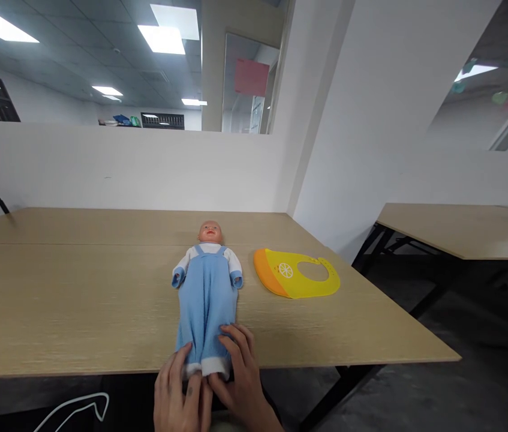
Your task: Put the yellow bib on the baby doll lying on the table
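A baby doll (206, 288) lies face up on the wooden table, its head toward the wall. It wears blue overalls with white cuffs over a white top with blue sleeve ends. My left hand (179, 393) is closed around the lower end of one trouser leg, thumb by the cuff. On the other leg, my right hand (242, 378) has its fingers bent over the blue cloth and its thumb at the cuff. The doll's feet are hidden by my hands and the cuffs. To the right of the doll, apart from both hands, a yellow bib (296, 274) with an orange pocket lies flat.
The table (78, 300) has its front edge right by my hands and meets a white wall (146, 168) at the back. A second table (469, 231) stands to the right beyond a gap. A white cable (78, 399) hangs below the front edge at left.
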A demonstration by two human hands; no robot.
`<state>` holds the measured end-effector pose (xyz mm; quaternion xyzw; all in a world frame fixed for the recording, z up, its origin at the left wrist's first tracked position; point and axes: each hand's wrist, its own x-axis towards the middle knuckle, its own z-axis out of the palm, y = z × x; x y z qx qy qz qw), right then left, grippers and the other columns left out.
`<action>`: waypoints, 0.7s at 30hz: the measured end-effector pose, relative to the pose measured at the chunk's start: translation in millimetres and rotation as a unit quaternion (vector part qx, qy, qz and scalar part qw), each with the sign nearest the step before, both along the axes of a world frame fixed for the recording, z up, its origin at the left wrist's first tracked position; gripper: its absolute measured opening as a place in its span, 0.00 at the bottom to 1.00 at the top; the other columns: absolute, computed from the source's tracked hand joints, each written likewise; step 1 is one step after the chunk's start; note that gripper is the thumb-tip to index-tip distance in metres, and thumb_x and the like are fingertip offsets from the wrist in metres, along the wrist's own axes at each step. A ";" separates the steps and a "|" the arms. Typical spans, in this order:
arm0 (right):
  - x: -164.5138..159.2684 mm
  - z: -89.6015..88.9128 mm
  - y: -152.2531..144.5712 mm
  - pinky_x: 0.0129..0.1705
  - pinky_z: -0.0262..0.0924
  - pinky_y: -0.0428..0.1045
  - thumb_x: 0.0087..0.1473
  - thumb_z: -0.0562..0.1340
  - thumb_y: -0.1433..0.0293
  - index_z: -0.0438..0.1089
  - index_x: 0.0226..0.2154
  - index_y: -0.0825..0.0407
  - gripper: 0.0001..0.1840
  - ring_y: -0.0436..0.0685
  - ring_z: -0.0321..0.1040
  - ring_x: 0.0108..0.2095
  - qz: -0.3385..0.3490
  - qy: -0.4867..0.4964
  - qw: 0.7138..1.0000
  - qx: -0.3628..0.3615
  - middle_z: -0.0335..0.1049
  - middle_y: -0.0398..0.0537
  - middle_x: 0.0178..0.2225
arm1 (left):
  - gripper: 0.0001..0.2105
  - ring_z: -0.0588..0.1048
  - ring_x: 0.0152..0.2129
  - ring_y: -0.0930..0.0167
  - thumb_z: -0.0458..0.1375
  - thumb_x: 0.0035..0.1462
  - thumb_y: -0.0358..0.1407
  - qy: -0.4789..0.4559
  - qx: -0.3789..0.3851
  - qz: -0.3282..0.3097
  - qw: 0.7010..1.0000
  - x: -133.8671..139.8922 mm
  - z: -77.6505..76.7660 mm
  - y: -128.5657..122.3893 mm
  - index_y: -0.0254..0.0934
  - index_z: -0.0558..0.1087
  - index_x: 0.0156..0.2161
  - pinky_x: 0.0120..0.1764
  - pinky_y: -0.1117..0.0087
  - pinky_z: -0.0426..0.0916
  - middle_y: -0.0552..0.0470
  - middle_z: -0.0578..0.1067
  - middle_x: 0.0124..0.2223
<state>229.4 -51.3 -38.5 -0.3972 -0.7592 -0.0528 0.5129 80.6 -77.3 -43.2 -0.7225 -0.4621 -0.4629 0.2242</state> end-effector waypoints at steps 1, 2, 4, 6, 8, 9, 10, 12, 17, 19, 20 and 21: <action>0.2 -0.7 0.2 0.53 0.57 0.61 0.45 0.58 0.74 0.58 0.49 0.54 0.25 0.63 0.53 0.54 0.000 0.001 1.000 0.000 0.59 0.57 0.50 | 0.04 0.69 0.46 0.57 0.55 0.53 0.27 -0.005 -0.004 -0.013 1.000 -2.0 1.0 -0.2 0.36 0.70 0.35 0.44 0.55 0.67 0.37 0.69 0.51; 0.3 -1.2 0.3 0.53 0.57 0.61 0.46 0.58 0.74 0.58 0.49 0.53 0.25 0.63 0.53 0.55 0.002 0.002 1.000 -0.001 0.58 0.57 0.51 | 0.05 0.69 0.47 0.58 0.56 0.52 0.26 -0.007 -0.007 -0.028 1.000 -4.7 2.3 -0.3 0.36 0.70 0.35 0.45 0.55 0.67 0.38 0.70 0.51; 0.4 -1.3 0.0 0.53 0.57 0.62 0.46 0.58 0.73 0.58 0.50 0.53 0.25 0.64 0.52 0.55 0.005 0.000 1.000 -0.005 0.58 0.57 0.51 | 0.10 0.69 0.47 0.59 0.56 0.51 0.25 -0.005 -0.008 -0.059 0.998 -12.0 4.9 -0.1 0.36 0.70 0.40 0.45 0.58 0.68 0.40 0.70 0.50; 0.1 0.1 -0.8 0.52 0.58 0.62 0.45 0.58 0.73 0.59 0.50 0.52 0.26 0.64 0.53 0.54 0.003 -0.004 1.000 -0.007 0.58 0.56 0.51 | 0.15 0.69 0.48 0.61 0.55 0.52 0.26 -0.001 -0.019 -0.069 0.997 -20.5 7.4 1.7 0.36 0.69 0.46 0.45 0.60 0.69 0.40 0.70 0.50; -0.1 2.3 -1.6 0.52 0.58 0.62 0.43 0.58 0.74 0.61 0.49 0.51 0.26 0.64 0.54 0.54 -0.004 -0.004 1.000 -0.006 0.58 0.55 0.51 | 0.19 0.69 0.49 0.61 0.54 0.54 0.28 -0.002 -0.047 -0.062 0.997 -28.2 9.4 5.4 0.36 0.66 0.52 0.46 0.60 0.69 0.40 0.69 0.52; -0.1 3.2 -1.9 0.52 0.58 0.62 0.43 0.58 0.75 0.62 0.48 0.50 0.26 0.64 0.55 0.53 -0.007 -0.004 1.000 -0.004 0.58 0.55 0.51 | 0.19 0.68 0.49 0.61 0.53 0.55 0.29 -0.001 -0.064 -0.059 0.996 -31.4 10.0 7.8 0.37 0.65 0.54 0.46 0.59 0.69 0.41 0.68 0.53; 0.0 3.6 -2.0 0.51 0.59 0.62 0.43 0.58 0.75 0.63 0.48 0.50 0.26 0.64 0.55 0.53 -0.007 -0.005 1.000 -0.004 0.58 0.55 0.51 | 0.20 0.68 0.50 0.61 0.53 0.56 0.29 0.003 -0.080 -0.060 0.995 -33.9 10.5 10.4 0.39 0.65 0.55 0.47 0.59 0.69 0.41 0.67 0.55; 0.6 2.7 -1.5 0.52 0.59 0.62 0.43 0.58 0.76 0.64 0.47 0.50 0.25 0.64 0.54 0.54 -0.003 -0.010 1.000 -0.003 0.57 0.55 0.51 | 0.21 0.68 0.51 0.62 0.51 0.57 0.28 0.015 -0.092 -0.073 0.993 -37.1 10.9 15.4 0.43 0.65 0.55 0.47 0.59 0.69 0.43 0.65 0.56; 1.4 -3.8 2.0 0.51 0.59 0.61 0.46 0.58 0.77 0.66 0.46 0.50 0.22 0.64 0.53 0.54 -0.005 -0.022 1.000 0.018 0.56 0.55 0.52 | 0.21 0.69 0.50 0.63 0.53 0.56 0.27 0.021 -0.081 -0.123 0.989 -38.4 12.8 20.9 0.44 0.66 0.55 0.47 0.62 0.70 0.45 0.67 0.55; 0.3 -4.6 2.8 0.51 0.60 0.61 0.46 0.58 0.78 0.67 0.46 0.50 0.22 0.64 0.53 0.54 -0.009 -0.021 0.999 0.026 0.56 0.55 0.52 | 0.22 0.69 0.49 0.64 0.53 0.56 0.26 0.020 -0.084 -0.141 0.986 -38.4 13.7 21.2 0.44 0.67 0.55 0.47 0.63 0.70 0.45 0.68 0.54; -0.5 -4.5 2.9 0.51 0.60 0.61 0.46 0.58 0.78 0.67 0.45 0.50 0.21 0.64 0.54 0.54 -0.012 -0.018 0.999 0.028 0.56 0.54 0.52 | 0.22 0.70 0.48 0.64 0.53 0.56 0.25 0.017 -0.084 -0.147 0.985 -38.4 13.8 21.5 0.44 0.67 0.55 0.47 0.64 0.70 0.45 0.69 0.53; -1.4 -4.2 2.9 0.51 0.60 0.61 0.46 0.58 0.79 0.67 0.45 0.49 0.21 0.64 0.54 0.54 -0.014 -0.015 0.999 0.029 0.56 0.54 0.52 | 0.22 0.70 0.48 0.65 0.52 0.56 0.24 0.013 -0.081 -0.151 0.985 -38.4 13.6 22.1 0.44 0.67 0.54 0.47 0.64 0.70 0.45 0.69 0.52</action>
